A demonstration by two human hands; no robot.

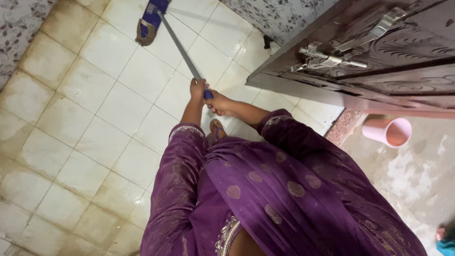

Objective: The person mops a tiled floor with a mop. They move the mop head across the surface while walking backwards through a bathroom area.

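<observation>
A long grey handle runs from my hands up to a blue floor wiper head resting on the wet white tiles at the top of the view. My left hand grips the handle just above its blue end grip. My right hand closes around the blue end grip itself, right beside the left hand. Both arms come out of purple sleeves with embroidered cuffs. A sandalled foot shows below the hands.
A dark carved wooden door with a metal latch stands open at the right. A pink plastic mug lies on the rough grey floor beyond a speckled threshold. Patterned wall tiles border the floor at left and top.
</observation>
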